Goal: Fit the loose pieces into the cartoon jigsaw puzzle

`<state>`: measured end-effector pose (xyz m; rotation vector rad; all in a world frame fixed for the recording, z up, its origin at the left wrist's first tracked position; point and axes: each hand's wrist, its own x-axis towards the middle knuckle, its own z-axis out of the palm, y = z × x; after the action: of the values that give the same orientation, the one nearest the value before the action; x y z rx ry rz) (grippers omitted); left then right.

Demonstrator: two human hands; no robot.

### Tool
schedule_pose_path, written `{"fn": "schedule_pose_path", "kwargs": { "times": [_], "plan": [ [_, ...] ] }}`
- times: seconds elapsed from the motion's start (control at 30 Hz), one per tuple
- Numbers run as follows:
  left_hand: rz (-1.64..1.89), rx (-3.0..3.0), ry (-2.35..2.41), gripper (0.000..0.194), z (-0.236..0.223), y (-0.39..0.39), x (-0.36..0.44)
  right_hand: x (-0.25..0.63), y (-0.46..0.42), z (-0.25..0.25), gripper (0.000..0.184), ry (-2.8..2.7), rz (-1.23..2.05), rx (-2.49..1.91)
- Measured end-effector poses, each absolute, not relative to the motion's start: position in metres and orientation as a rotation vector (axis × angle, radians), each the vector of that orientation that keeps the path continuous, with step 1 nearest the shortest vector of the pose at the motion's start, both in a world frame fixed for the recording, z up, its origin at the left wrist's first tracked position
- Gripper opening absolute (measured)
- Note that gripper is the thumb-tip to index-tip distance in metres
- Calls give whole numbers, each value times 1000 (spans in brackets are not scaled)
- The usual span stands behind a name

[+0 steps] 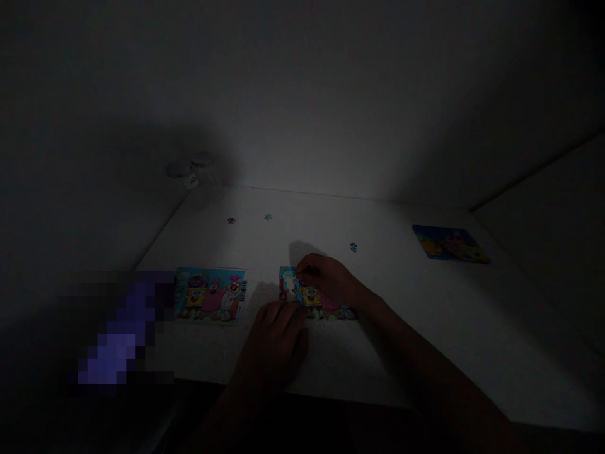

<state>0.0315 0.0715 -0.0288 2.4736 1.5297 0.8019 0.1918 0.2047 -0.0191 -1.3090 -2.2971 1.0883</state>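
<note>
Head cam view, v. dark: a flat, pale, smooth-looking table w/ a shiny, bright cartoon jigsaw puzzle near the front, approx. in the middle. It has a white gap on its L side. The bare L hand is palm down, open, w/ bent fingers at the puzzle's near L edge. The bare R hand is over the puzzle, fingers curled by the gap; can't tell if it's shut or has a pc. in it.

L of the puzzle, just apart, is a flat, oblong cartoon pic card w/ black bars on its R edge. Three small, knobbly, colored jigsaw pcs. lie farther back, well apart. Far R is a flat, dark blue and yellow pic. Back L are see-thru things w/ round rims. Near L, a purple patch is blurred to squares.
</note>
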Motion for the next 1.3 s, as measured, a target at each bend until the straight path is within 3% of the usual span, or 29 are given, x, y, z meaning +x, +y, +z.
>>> {"fn": "schedule_pose_path", "kwargs": {
  "times": [1.3],
  "plan": [
    [787,2468,1519,26,-27,71,32,193,203,-21,9,-2337,997,-1249]
  ]
}}
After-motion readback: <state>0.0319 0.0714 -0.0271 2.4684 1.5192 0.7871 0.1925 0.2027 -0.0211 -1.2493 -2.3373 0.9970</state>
